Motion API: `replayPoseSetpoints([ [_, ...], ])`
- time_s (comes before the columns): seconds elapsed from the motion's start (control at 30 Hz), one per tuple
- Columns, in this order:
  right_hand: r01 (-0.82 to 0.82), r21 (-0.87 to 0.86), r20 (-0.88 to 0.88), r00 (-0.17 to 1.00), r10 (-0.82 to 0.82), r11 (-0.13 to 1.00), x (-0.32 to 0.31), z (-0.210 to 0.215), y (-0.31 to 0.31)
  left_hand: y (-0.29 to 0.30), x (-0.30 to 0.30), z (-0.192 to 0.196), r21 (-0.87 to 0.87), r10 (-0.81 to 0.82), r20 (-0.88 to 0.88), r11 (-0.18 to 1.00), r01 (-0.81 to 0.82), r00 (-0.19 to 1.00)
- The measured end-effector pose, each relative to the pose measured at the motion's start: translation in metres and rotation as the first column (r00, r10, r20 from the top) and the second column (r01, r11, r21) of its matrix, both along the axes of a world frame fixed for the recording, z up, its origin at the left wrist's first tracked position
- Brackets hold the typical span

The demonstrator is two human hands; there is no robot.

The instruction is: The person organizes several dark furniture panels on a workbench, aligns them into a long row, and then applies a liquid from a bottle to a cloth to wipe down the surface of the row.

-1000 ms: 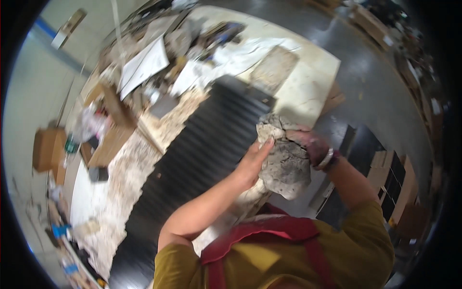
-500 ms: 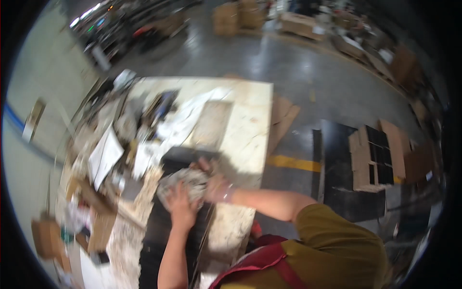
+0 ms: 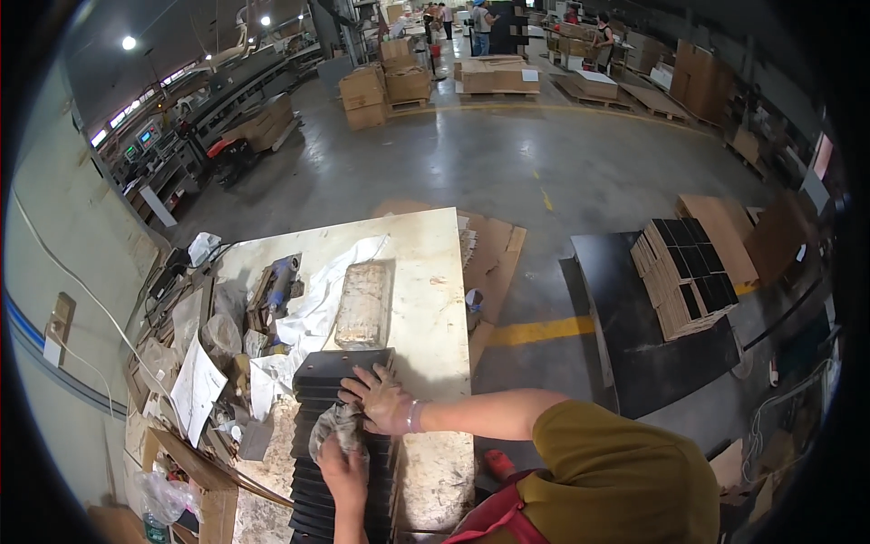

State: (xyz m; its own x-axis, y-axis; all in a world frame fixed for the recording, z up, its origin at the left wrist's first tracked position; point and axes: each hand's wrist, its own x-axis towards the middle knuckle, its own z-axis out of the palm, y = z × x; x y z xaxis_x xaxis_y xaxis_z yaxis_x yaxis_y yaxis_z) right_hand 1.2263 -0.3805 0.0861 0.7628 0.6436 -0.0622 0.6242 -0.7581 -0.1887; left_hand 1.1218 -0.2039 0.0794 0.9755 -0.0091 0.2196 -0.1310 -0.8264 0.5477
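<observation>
A long row of black panels (image 3: 340,364), overlapping like steps, lies on the worktable (image 3: 426,272) in front of me. My left hand (image 3: 344,473) is closed on a crumpled grey rag (image 3: 333,428) that presses on the panels. Just beyond and to the right of it, my right hand (image 3: 382,401) rests on the panels near their far end, fingers spread, its wrist wearing a band. The rag lies against the heel of the right hand. Part of the row is hidden beneath my hands and forearm.
A worn, tape-wrapped block (image 3: 364,306) lies beyond the panels. White paper (image 3: 199,392), plastic bags and tools clutter the table's left side. To the right, stacked black-faced pieces (image 3: 686,272) stand on a large black board (image 3: 625,344). Cardboard boxes (image 3: 364,95) stand farther off.
My view has tilted up, showing more of the hall. The left hand, earlier spread over the rag, now grips it bunched up. My right hand's fingers have spread out on the panels.
</observation>
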Motion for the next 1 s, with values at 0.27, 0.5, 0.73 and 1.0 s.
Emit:
replayPoseSetpoints([
  [0.27, 0.413, 0.801, -0.596, 0.618, 0.513, 0.433, -0.019, 0.003, -0.022, -0.028, 0.014, 0.068, -0.96, -0.277, -0.276, 0.043, -0.275, 0.92],
  [0.5, 0.639, 0.741, -0.67, 0.685, 0.287, 0.206, 0.013, 0.069, -0.047, 0.043, 0.066, 0.052, -0.517, 0.082, -0.048, 0.851, -0.095, 0.996],
  [0.73, -0.162, 0.015, 0.27, 0.951, 0.152, 0.987, 0.022, -0.012, 0.015, 0.044, 0.146, -0.036, -0.108, -0.245, -0.007, 0.964, 0.243, 0.97],
  [1.0, -0.066, 0.345, -0.146, 0.982, 0.123, 0.936, 0.029, 0.047, -0.064, 0.05, 0.135, -0.026, 0.268, -0.187, 0.127, 0.952, 0.148, 0.974],
])
